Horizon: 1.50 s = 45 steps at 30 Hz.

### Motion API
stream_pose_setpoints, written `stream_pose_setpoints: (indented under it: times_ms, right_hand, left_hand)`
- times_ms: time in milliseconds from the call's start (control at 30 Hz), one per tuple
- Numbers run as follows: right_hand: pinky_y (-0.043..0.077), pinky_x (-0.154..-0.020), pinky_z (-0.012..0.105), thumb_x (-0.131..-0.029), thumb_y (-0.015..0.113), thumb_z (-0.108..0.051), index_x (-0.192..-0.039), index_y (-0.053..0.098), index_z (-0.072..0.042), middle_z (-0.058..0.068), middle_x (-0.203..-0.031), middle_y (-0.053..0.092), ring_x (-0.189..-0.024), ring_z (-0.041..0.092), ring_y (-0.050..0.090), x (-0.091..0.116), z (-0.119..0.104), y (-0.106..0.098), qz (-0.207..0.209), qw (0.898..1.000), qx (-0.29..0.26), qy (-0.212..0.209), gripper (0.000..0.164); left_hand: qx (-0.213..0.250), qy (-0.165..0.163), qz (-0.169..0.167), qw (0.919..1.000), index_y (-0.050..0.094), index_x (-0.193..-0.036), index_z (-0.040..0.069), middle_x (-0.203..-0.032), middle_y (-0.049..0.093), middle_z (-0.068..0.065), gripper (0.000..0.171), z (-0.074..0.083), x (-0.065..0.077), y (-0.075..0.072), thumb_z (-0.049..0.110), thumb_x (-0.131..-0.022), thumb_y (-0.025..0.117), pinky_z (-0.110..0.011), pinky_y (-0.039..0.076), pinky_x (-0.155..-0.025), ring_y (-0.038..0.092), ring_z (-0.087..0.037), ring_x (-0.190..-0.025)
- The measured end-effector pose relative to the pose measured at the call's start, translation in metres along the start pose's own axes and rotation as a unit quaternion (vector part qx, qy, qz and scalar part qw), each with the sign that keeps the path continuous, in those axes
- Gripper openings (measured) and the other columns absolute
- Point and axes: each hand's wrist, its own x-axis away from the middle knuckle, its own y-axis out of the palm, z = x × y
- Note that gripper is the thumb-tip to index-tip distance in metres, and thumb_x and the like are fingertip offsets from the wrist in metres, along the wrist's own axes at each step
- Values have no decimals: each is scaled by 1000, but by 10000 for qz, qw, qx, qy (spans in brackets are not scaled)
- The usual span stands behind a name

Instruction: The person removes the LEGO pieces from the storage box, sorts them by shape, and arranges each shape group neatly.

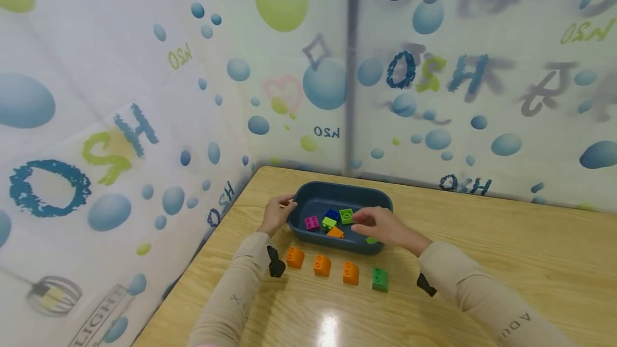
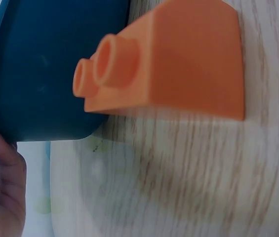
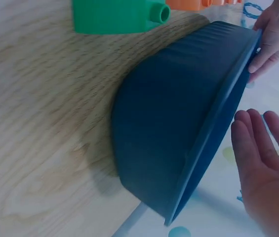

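Observation:
A dark blue tray (image 1: 337, 242) stands on the table. My left hand (image 1: 276, 215) grips its left end, thumb over the rim; the left wrist view shows the fingers at the rim too. Over the tray's right part hovers my right hand (image 1: 385, 225), fingers extended and apart, with nothing held in the right wrist view. Inside lie a magenta brick (image 1: 311, 223), a blue brick (image 1: 331, 214), a lime brick (image 1: 329, 223), a green brick (image 1: 346, 216) and an orange brick (image 1: 336, 233). Another green piece (image 1: 371, 240) is partly hidden near the right hand.
In front of the tray is a row of curved-top bricks: a left orange one (image 1: 295, 257), a middle orange one (image 1: 322, 265), a right orange one (image 1: 351, 272) and a dark green one (image 1: 380, 279). Printed curtains (image 1: 299, 154) hang behind and left of the wooden table (image 1: 482, 256).

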Motion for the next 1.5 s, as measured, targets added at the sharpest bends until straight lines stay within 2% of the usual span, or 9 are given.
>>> stream_pose_setpoints:
  times_ms: [167, 300, 733, 1167, 1500]
  right_hand:
    - [48, -74, 31, -87, 57, -19, -110, 57, 5, 14, -100, 61, -86, 21, 58, -18, 3, 6, -234, 9995, 155, -166, 33]
    - [48, -74, 32, -87, 57, -17, -110, 57, 6, 18, -101, 61, -87, 23, 59, -25, 5, 7, -239, 9990, 299, -241, 33]
    - [47, -76, 35, -87, 56, -18, -110, 56, 8, 16, -101, 60, -90, 25, 58, -22, 22, -2, -493, 9982, 326, 69, 34]
    - [46, -78, 38, -88, 55, -17, -107, 57, 6, 14, -101, 61, -92, 27, 57, -26, 34, -7, -235, 9989, 338, 226, 30]
    - [46, -78, 37, -88, 55, -17, -110, 56, 7, 16, -103, 60, -93, 27, 56, -35, 33, -2, -144, 9989, 255, 359, 32]
  left_hand:
    - [-44, 49, 48, 10000, 61, -113, 2, -87, 60, -14, 30, 0, 0, 1, 10, -84, 60, -27, 48, -58, 57, -23, -79]
    - [4, 16, 43, 10000, 61, -113, 2, -87, 60, -14, 30, 1, 0, 3, 9, -84, 60, -26, 48, -57, 57, -23, -78]
    - [-28, 35, 73, 10000, 61, -113, 2, -87, 60, -13, 30, 2, 0, 3, 10, -84, 60, -27, 48, -60, 56, -23, -80]
    - [-66, 26, 55, 10000, 60, -114, 2, -87, 59, -13, 30, 1, 1, 1, 10, -85, 59, -26, 47, -60, 55, -23, -80]
    - [-18, 0, 63, 10000, 60, -114, 2, -88, 59, -13, 30, 2, 0, 1, 9, -85, 59, -26, 47, -60, 54, -22, -80]
